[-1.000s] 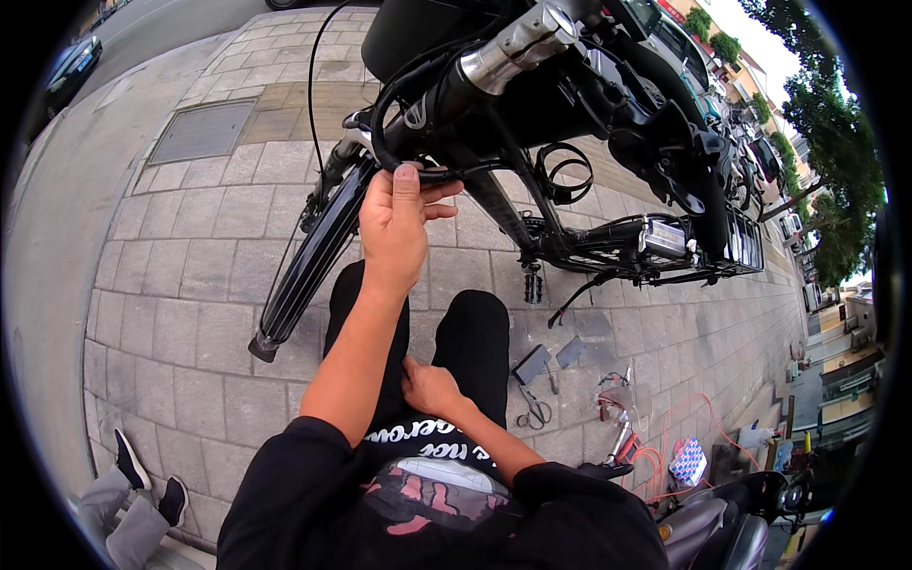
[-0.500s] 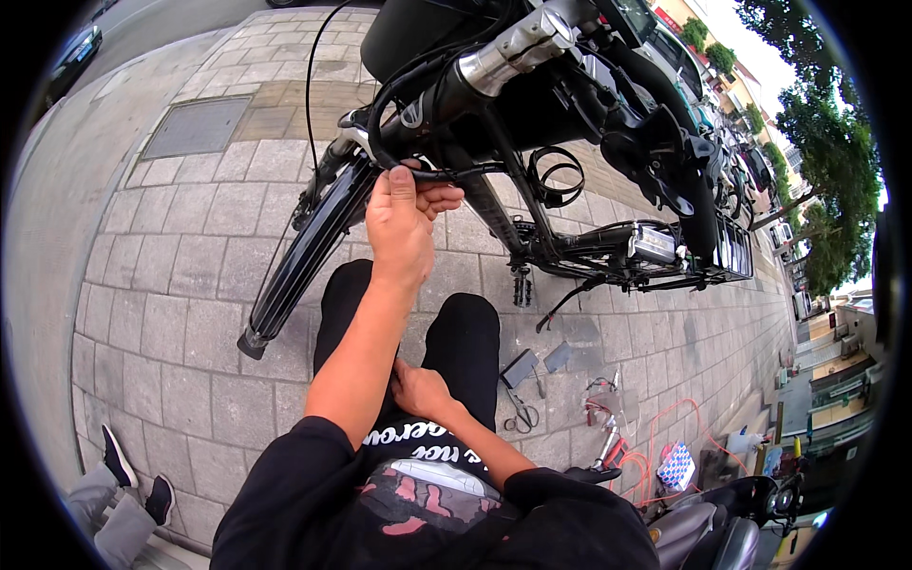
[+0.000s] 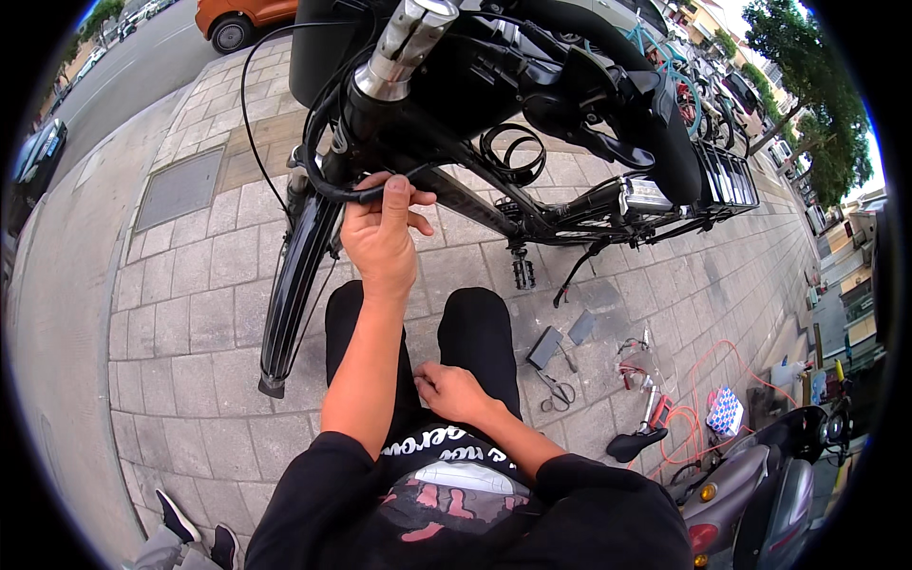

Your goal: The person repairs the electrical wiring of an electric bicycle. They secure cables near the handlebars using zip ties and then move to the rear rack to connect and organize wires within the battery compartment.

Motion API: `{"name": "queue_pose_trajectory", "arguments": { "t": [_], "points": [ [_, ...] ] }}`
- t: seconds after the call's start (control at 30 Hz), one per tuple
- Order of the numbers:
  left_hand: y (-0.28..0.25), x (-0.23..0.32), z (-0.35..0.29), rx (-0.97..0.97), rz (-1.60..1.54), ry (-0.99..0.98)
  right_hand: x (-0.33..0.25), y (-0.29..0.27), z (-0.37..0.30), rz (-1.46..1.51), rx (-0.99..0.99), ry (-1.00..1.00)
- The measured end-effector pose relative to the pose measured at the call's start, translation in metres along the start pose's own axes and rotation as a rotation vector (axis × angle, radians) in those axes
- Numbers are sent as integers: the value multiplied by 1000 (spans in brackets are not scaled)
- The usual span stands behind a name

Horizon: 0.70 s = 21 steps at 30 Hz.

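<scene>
A black bicycle [image 3: 456, 199] stands before me, with a bare silver stem [image 3: 404, 47] at its front. My left hand [image 3: 382, 233] reaches up to the head tube and pinches a thick black cable bundle [image 3: 332, 193] between thumb and fingers. The bundle loops down in front of the frame, and its far end passes behind my fingers. Low over my lap, my right hand [image 3: 451, 391] is curled closed beside my thigh. Whether anything lies within those fingers cannot be made out. Below the left hand runs the black front mudguard [image 3: 299, 285].
On the paving lie scissors [image 3: 560, 391], a dark box [image 3: 544, 348], a flat grey piece [image 3: 581, 327] and an orange cord [image 3: 698, 380]. A parked scooter [image 3: 741, 494] is at lower right. Another person's shoes [image 3: 178, 516] show at lower left. An orange car [image 3: 233, 21] stands on the road.
The view has shifted, bringing the orange car into sight. My left hand stays on the cable bundle, its fingers slightly more spread. My right hand has come up a little from between my thighs.
</scene>
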<state>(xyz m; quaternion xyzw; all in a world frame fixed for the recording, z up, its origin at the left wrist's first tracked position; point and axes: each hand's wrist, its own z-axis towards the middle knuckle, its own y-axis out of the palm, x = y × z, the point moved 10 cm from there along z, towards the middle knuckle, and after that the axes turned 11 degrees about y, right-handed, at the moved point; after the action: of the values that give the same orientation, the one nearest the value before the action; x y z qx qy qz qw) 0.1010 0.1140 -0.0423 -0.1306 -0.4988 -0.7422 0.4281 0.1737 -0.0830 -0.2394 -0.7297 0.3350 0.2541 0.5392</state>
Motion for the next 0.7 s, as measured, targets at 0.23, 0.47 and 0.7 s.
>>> {"name": "queue_pose_trajectory", "arguments": {
  "t": [0.23, 0.47, 0.7],
  "points": [
    [6, 4, 0, 102, 133, 83, 1, -103, -24, 187, 510, -74],
    [-14, -28, -23, -125, 92, -49, 188, -124, -2, 492, 764, 391],
    [-30, -74, -50, -283, 286, -304, 377, -9, -22, 786, 587, 947]
  ]
}}
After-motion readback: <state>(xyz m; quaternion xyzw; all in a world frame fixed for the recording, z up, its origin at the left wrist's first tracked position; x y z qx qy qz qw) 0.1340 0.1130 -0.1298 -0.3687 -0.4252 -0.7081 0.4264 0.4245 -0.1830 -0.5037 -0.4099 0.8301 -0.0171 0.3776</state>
